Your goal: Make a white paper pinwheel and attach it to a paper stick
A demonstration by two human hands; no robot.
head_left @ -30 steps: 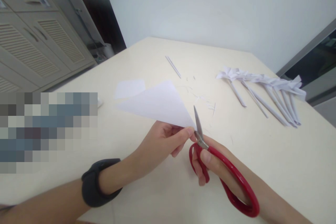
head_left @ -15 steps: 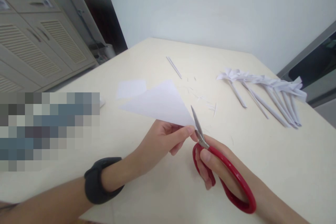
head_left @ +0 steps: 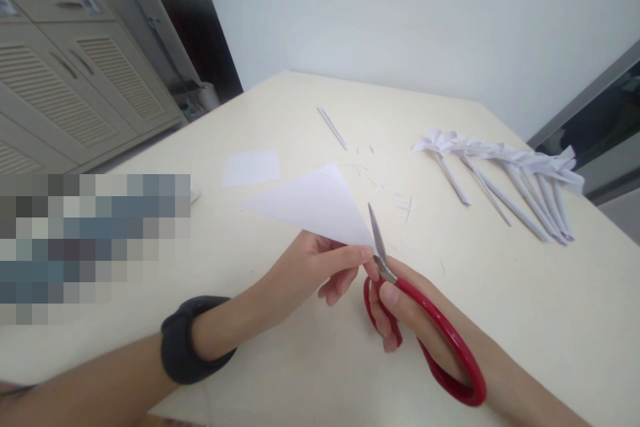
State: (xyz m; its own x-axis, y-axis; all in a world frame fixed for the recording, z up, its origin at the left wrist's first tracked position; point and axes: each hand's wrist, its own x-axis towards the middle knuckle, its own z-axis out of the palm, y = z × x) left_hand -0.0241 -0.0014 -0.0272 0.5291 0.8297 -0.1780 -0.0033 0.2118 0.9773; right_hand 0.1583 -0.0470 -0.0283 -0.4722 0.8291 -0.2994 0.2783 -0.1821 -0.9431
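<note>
My left hand point(head_left: 330, 267), with a dark band on its wrist, pinches the near corner of a white paper triangle point(head_left: 315, 201) between thumb and fingers. The sheet is held above the table, its wide end pointing away to the left. In my right hand point(head_left: 393, 307) is a pair of red-handled scissors point(head_left: 450, 333), thumb and fingers through the loops. Their blades are parted at the pinched corner, right beside my left fingertips. One blade rises along the paper's right edge; the other is mostly hidden by the fingers and paper.
A white paper rectangle point(head_left: 251, 169) lies left of the triangle. Two thin paper rolls point(head_left: 332, 128) and small paper scraps point(head_left: 385, 185) lie farther back. On the right are several rolled paper stems point(head_left: 525, 197) with frilled tops. A blurred-out patch point(head_left: 90, 247) covers the left side.
The paper triangle has shifted slightly right and toward me, and its far tip has dropped. My left hand moved a little right. The scissors stay at the corner, their handles a bit closer together.
</note>
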